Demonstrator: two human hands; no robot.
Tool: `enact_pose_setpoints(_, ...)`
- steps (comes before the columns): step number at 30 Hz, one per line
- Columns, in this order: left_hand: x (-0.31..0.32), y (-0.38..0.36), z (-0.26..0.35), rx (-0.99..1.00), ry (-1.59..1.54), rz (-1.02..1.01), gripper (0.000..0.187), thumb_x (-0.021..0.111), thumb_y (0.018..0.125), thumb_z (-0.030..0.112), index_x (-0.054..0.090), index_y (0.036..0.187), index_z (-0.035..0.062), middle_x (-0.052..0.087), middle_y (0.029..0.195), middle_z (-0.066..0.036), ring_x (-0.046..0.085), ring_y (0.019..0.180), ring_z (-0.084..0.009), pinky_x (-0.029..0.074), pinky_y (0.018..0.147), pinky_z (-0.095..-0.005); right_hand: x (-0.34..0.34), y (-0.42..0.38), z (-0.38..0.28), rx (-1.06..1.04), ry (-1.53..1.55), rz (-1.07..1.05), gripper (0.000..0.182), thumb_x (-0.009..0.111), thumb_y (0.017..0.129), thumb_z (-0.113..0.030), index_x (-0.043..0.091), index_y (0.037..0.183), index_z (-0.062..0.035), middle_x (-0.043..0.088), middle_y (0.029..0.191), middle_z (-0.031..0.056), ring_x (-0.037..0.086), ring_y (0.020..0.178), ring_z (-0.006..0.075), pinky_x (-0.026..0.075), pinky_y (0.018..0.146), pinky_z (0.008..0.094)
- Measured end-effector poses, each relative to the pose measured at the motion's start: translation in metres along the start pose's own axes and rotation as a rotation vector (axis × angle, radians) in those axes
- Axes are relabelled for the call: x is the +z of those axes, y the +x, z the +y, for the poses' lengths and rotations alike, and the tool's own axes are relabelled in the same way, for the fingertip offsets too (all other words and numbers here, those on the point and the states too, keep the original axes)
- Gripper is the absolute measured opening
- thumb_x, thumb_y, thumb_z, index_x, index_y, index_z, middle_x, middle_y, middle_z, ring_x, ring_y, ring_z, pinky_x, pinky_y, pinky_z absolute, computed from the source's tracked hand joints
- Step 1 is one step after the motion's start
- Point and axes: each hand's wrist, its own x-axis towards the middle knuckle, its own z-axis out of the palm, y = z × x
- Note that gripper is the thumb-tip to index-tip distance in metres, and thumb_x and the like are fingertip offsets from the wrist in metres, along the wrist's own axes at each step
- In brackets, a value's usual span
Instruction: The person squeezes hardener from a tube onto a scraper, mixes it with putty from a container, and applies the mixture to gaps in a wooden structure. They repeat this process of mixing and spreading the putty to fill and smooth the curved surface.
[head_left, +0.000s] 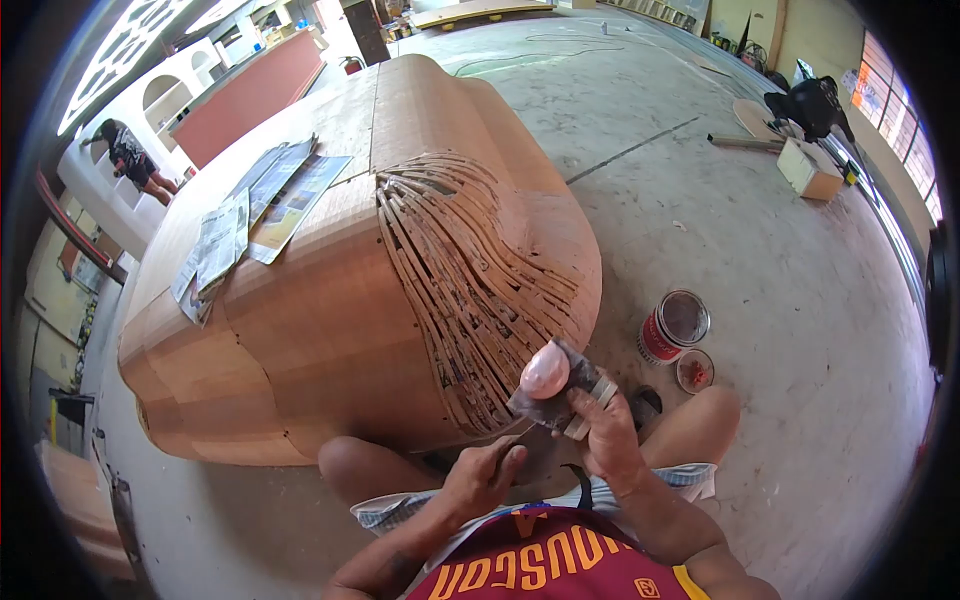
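Note:
My right hand [607, 432] is closed on a dark, flat palette [583, 377] with a smooth lump of pink putty [545, 371] on it. Closed in a fist, my left hand [484, 479] grips a thin, narrow tool [520, 432], whose exact kind is partly hidden. Both hands are in front of my lap, close to a large curved wooden form [310, 360]. Thin wooden strips [470, 270] with gaps between them fan down its corner. The palette is in front of the lower end of these strips.
Newspaper sheets [265, 200] lie on top of the form. An open can [673, 327] and its round lid [695, 371] are on the concrete floor [800, 420] to the right. Farther off are a pale box [810, 170] and, at the left, another person [135, 160].

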Motion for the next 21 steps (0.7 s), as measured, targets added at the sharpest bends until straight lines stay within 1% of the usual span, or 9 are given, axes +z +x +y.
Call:
enact_pose_setpoints(3, -0.008, 0.002, -0.008, -0.138, -0.046, 0.150, 0.027, 0.056, 0.108, 0.024, 0.068, 0.109, -0.0003, 0.048, 0.065, -0.013, 0.051, 0.059, -0.0109, 0.043, 0.055, -0.0318, 0.000, 0.008, -0.025, -0.058, -0.004, -0.013, 0.036, 0.059, 0.103, -0.009, 0.052, 0.138, -0.0036, 0.069, 0.117, 0.0090, 0.073, 0.095, 0.0185, 0.063, 0.069, 0.0326)
enact_pose_setpoints(4, -0.014, 0.002, -0.018, -0.222, -0.079, 0.233, 0.029, 0.055, 0.109, 0.024, 0.069, 0.105, -0.0008, 0.052, 0.071, -0.006, 0.045, 0.068, -0.0063, 0.040, 0.057, -0.0295, 0.001, 0.008, -0.035, -0.076, -0.002, -0.004, 0.035, 0.058, 0.103, -0.008, 0.051, 0.137, -0.0036, 0.069, 0.116, 0.0093, 0.073, 0.094, 0.0188, 0.063, 0.068, 0.0331)
enact_pose_setpoints(7, -0.042, 0.007, -0.044, -0.205, -0.214, 0.488, 0.031, 0.053, 0.110, 0.025, 0.070, 0.106, -0.0006, 0.058, 0.082, 0.001, 0.048, 0.077, -0.0063, 0.040, 0.062, -0.0282, -0.010, 0.012, -0.051, -0.096, 0.031, -0.004, 0.033, 0.058, 0.103, -0.008, 0.052, 0.136, -0.0030, 0.070, 0.114, 0.0095, 0.073, 0.091, 0.0194, 0.063, 0.067, 0.0343)
enact_pose_setpoints(10, -0.066, 0.011, -0.049, -0.240, -0.354, 0.667, 0.034, 0.050, 0.112, 0.027, 0.070, 0.108, -0.0011, 0.063, 0.092, 0.004, 0.052, 0.085, -0.0065, 0.044, 0.071, -0.0258, -0.012, 0.018, -0.060, -0.099, 0.060, -0.023, 0.033, 0.060, 0.103, -0.009, 0.055, 0.135, -0.0029, 0.071, 0.115, 0.0090, 0.073, 0.091, 0.0194, 0.063, 0.066, 0.0348)
enact_pose_setpoints(13, -0.080, 0.022, -0.039, -0.148, -0.452, 0.767, 0.037, 0.050, 0.112, 0.030, 0.070, 0.109, -0.0013, 0.067, 0.097, 0.001, 0.057, 0.088, -0.0070, 0.047, 0.079, -0.0250, -0.010, 0.028, -0.065, -0.114, 0.073, -0.053, 0.033, 0.061, 0.103, -0.011, 0.057, 0.135, -0.0033, 0.071, 0.115, 0.0089, 0.073, 0.092, 0.0193, 0.063, 0.066, 0.0348)
enact_pose_setpoints(14, -0.087, 0.021, -0.045, -0.135, -0.463, 0.770, 0.039, 0.050, 0.113, 0.031, 0.070, 0.110, -0.0025, 0.070, 0.101, -0.001, 0.060, 0.091, -0.0077, 0.049, 0.084, -0.0255, -0.009, 0.031, -0.066, -0.106, 0.075, -0.053, 0.033, 0.061, 0.103, -0.011, 0.057, 0.134, -0.0035, 0.071, 0.115, 0.0089, 0.073, 0.092, 0.0192, 0.063, 0.066, 0.0347)
enact_pose_setpoints(18, -0.109, 0.032, -0.043, -0.064, -0.502, 0.845, 0.039, 0.050, 0.112, 0.031, 0.069, 0.111, -0.0030, 0.069, 0.102, 0.000, 0.060, 0.092, -0.0075, 0.048, 0.084, -0.0253, -0.011, 0.045, -0.070, -0.096, 0.083, -0.069, 0.031, 0.060, 0.103, -0.009, 0.058, 0.133, -0.0037, 0.071, 0.115, 0.0088, 0.073, 0.091, 0.0187, 0.062, 0.066, 0.0342)
enact_pose_setpoints(20, -0.121, 0.037, -0.045, -0.025, -0.523, 0.890, 0.038, 0.051, 0.112, 0.031, 0.069, 0.112, -0.0032, 0.070, 0.102, 0.000, 0.060, 0.093, -0.0074, 0.048, 0.085, -0.0249, -0.008, 0.053, -0.074, -0.093, 0.067, -0.062, 0.033, 0.059, 0.102, -0.011, 0.057, 0.133, -0.0039, 0.071, 0.112, 0.0092, 0.073, 0.090, 0.0200, 0.061, 0.063, 0.0342)
enact_pose_setpoints(21, -0.127, 0.041, -0.045, -0.011, -0.481, 0.905, 0.038, 0.051, 0.112, 0.030, 0.069, 0.111, -0.0027, 0.069, 0.101, 0.001, 0.059, 0.092, -0.0071, 0.047, 0.085, -0.0247, -0.005, 0.058, -0.076, -0.091, 0.054, -0.060, 0.034, 0.059, 0.101, -0.012, 0.057, 0.134, -0.0041, 0.071, 0.111, 0.0093, 0.073, 0.089, 0.0206, 0.061, 0.062, 0.0342)
